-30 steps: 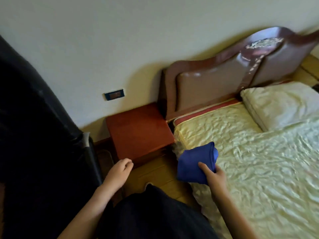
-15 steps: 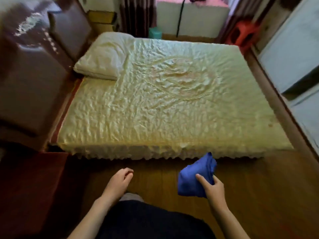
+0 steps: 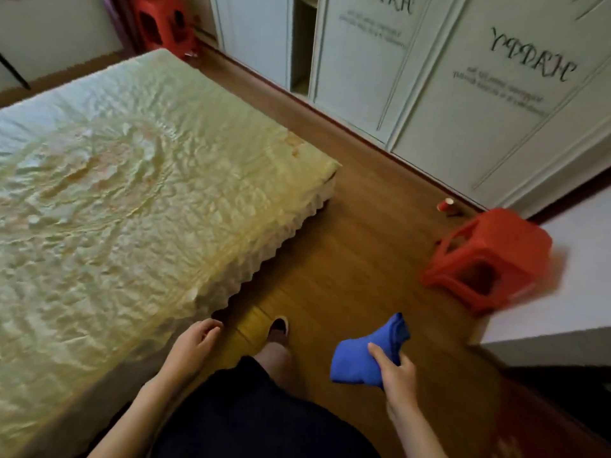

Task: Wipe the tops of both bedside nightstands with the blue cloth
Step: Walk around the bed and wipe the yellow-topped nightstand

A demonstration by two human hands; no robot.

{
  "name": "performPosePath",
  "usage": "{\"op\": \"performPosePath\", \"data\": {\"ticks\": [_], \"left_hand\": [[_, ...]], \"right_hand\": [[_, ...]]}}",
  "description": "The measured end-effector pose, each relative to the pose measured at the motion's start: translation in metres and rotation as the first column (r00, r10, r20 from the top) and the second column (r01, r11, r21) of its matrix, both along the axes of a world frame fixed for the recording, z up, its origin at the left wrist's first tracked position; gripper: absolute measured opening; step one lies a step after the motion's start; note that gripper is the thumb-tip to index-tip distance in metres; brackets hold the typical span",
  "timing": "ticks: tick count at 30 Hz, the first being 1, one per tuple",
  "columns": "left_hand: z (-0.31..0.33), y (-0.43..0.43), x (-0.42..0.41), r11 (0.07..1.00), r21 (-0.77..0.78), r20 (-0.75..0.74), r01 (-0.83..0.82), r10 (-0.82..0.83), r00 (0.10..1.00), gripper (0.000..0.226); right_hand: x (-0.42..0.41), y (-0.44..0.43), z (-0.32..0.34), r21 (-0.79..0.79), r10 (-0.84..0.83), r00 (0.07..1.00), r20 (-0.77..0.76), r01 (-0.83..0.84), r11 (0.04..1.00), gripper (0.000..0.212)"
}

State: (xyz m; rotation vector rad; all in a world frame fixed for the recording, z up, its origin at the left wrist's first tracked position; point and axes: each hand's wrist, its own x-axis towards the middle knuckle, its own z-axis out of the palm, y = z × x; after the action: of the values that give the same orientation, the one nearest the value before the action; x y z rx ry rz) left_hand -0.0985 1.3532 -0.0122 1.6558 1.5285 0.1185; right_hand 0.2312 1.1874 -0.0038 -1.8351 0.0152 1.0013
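Observation:
The blue cloth (image 3: 363,357), folded into a bundle, is gripped in my right hand (image 3: 396,375) low in the view, above the wooden floor. My left hand (image 3: 193,345) hangs loosely curled and holds nothing, just beside the bed's near edge. No nightstand is in view. My dark clothing and one foot in a slipper (image 3: 278,328) show between my hands.
The bed (image 3: 109,200) with a yellow-green quilted cover fills the left. A strip of wooden floor (image 3: 347,233) runs past the bed's foot. A red plastic stool (image 3: 489,259) and small red cup (image 3: 445,205) sit at right. White wardrobe doors (image 3: 463,77) line the back; another red stool (image 3: 162,24) stands far off.
My view has swung right, from the nightstand and headboard across the bed to its foot and the wardrobe. The cloth stays in my right hand; the left hand remains loosely curled.

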Motion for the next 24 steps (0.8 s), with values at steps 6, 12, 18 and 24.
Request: {"op": "performPosePath", "data": {"ticks": [6,12,18,24], "left_hand": [[-0.021,0.083,0.051,0.994,-0.063,-0.002,-0.085,0.085,0.996,0.015],[-0.028,0.212,0.144,0.990,-0.123,-0.025,-0.065,0.062,0.998,0.017],[0.000,0.331,0.299,0.976,-0.180,0.046,0.122,-0.116,0.992,0.019],[0.005,0.424,0.467,0.949,-0.164,0.114,0.270,-0.254,0.961,0.024]], "right_hand": [[0.062,0.096,-0.011,0.066,0.026,1.000,0.007,-0.026,0.997,0.034],[0.160,0.220,-0.007,0.060,0.004,0.998,0.060,-0.008,0.998,0.026],[0.277,0.270,0.022,0.005,-0.151,0.973,0.174,0.153,0.988,0.018],[0.423,0.301,0.029,-0.072,-0.257,0.922,0.289,0.288,0.955,0.024]]}}
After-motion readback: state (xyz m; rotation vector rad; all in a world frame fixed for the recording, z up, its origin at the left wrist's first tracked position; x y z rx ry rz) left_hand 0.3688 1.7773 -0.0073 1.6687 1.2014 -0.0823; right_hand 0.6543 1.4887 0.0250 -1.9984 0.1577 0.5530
